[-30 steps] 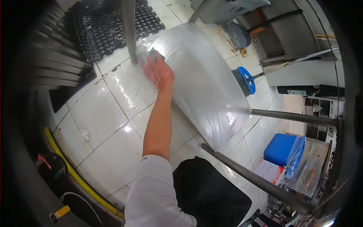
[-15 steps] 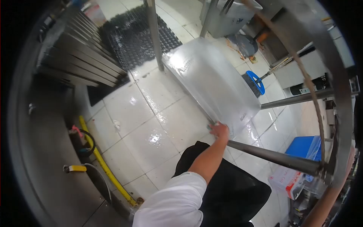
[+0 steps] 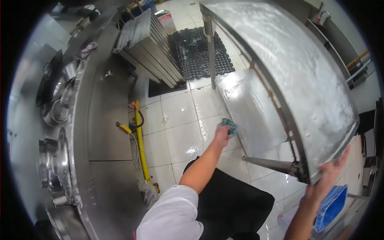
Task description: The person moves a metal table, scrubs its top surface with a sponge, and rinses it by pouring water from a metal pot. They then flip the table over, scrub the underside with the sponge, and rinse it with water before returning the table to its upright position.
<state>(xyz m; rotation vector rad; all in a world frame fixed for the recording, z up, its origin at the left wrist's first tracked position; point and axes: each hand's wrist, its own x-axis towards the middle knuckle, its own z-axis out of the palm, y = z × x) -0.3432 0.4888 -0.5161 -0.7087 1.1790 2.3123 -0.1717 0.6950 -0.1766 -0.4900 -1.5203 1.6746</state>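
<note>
My left hand (image 3: 222, 135) is closed around a crumpled green scouring pad (image 3: 229, 127), held out beside the lower shelf (image 3: 256, 120) of a steel table. That shelf looks wet and shiny. With its fingers over the edge, my right hand (image 3: 330, 173) grips the near right corner of the steel table (image 3: 296, 68). White, streaky suds and water cover the tabletop. A round table leg (image 3: 268, 163) runs from under this corner down to the floor.
On the left stands a steel counter (image 3: 108, 120) with several pots. A yellow pipe (image 3: 141, 140) runs along its base. Ribbed metal panels (image 3: 148, 48) lean beside a black rubber mat (image 3: 202, 54). At lower right is a blue box (image 3: 332, 208). The tiled floor is wet.
My view has risen and shifted, bringing the sudsy tabletop into sight. My left hand has drawn back from the lower shelf with the green scouring pad. My right hand now shows at the table corner.
</note>
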